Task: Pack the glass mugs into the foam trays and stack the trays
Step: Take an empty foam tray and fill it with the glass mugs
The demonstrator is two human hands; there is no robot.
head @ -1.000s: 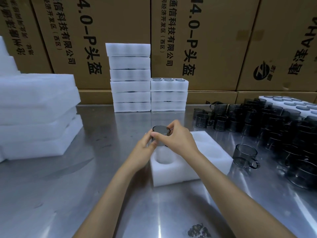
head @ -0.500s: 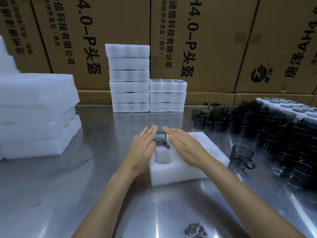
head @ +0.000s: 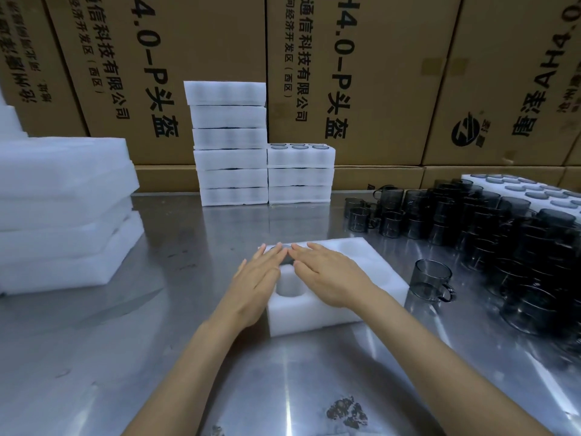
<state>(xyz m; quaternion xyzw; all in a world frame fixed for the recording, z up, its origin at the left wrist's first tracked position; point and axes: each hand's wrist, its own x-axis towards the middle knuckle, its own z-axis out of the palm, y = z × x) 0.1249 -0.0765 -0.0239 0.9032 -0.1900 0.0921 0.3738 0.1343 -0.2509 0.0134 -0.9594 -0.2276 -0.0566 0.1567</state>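
Left hand (head: 258, 276), right hand (head: 327, 272) flat, fingers straight, pressing mug (head: 285, 259) into foam tray (head: 317, 313).

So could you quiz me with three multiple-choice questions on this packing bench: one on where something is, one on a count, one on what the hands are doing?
1. The lone smoky glass mug stands:
A. right of the white foam tray
B. on the tray
C. on the stacks

2. Trays in the shorter back foam stack:
A. three
B. six
C. one

3. The left hand and right hand are:
A. flat, pressing a mug down
B. fists
C. lifting the tray

A: mug on steel beside tray.
A: three layers.
A: fingers straight.
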